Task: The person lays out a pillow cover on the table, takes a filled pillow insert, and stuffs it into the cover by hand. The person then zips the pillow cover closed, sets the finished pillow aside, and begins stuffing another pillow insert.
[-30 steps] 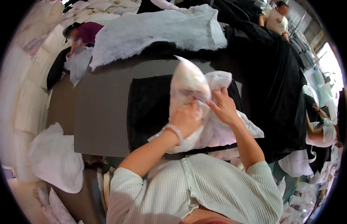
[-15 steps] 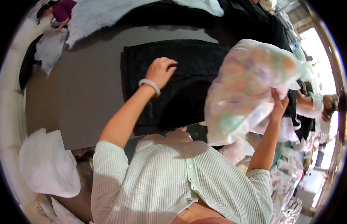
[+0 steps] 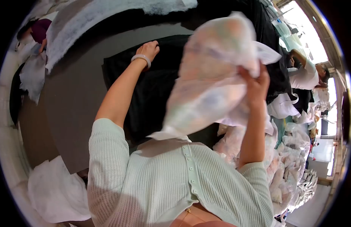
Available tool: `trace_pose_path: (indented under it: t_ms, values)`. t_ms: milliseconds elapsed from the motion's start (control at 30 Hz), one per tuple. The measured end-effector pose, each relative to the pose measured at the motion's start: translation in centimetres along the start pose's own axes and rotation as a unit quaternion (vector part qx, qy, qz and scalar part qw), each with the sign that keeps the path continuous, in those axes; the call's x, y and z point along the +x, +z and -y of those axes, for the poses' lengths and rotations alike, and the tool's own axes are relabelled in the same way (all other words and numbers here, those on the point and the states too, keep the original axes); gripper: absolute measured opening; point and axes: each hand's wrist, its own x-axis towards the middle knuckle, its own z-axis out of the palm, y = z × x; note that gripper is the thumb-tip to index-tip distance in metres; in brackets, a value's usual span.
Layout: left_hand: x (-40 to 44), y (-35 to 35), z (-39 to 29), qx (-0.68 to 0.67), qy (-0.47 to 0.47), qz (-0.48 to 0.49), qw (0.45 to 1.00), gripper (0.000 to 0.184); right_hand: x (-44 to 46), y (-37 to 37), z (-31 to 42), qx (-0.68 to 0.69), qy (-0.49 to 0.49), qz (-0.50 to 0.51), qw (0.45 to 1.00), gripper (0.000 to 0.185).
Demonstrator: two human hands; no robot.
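Currently, right hand (image 3: 255, 81) clenches the filled bag (image 3: 213, 72) at its right side | bag (blurred) over right part of black cloth (image 3: 149, 98) | left hand (image 3: 148, 50) near far cloth edge, fingers curled, grasp I cannot tell | one-hand hold may let bag twist and slip

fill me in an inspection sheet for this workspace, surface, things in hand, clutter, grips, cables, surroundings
Surface: grey tabletop, black fabric lying on it
Things in hand: pale see-through bag with multicoloured filling, raised above the fabric, blurred
Clutter: white padding along the far side; white fluffy bundle low at left; heaped filled bags at right
Grips: right grip closed on the bag; left grip over the black fabric, contact unclear
Cables: nothing seen
Surroundings: one person far left, another at right
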Motion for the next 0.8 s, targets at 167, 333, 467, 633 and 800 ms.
trace_pose_path:
  t_ms: [167, 333, 467, 633, 800]
  values:
    - [2.5, -5.4, -0.2, -0.059, -0.029, -0.027, 0.997, 0.027, -1.6, 12.8, -4.4, -0.298, -0.160, 0.045, 0.940, 0.036]
    - [4.3, -6.8, 4.4, -0.164, -0.022, -0.017, 0.986, 0.023, 0.9, 17.4, -5.6, -0.390, -0.144, 0.093, 0.905, 0.043]
    - [3.3, -12.5, -0.9, -0.058, 0.011, 0.011, 0.998, 0.019, 0.7, 15.1, -5.3, -0.285, -0.091, 0.134, 0.945, 0.047]
    - [6.6, -16.0, -4.5, -0.308, -0.066, 0.335, 0.888, 0.034, 2.5, 11.3, -10.1, -0.039, -0.054, -0.102, 0.993, 0.048]
    - [14.1, -13.7, -5.3, -0.129, -0.017, 0.479, 0.868, 0.038, 4.0, 8.6, -13.3, 0.043, 0.067, -0.212, 0.974, 0.080]
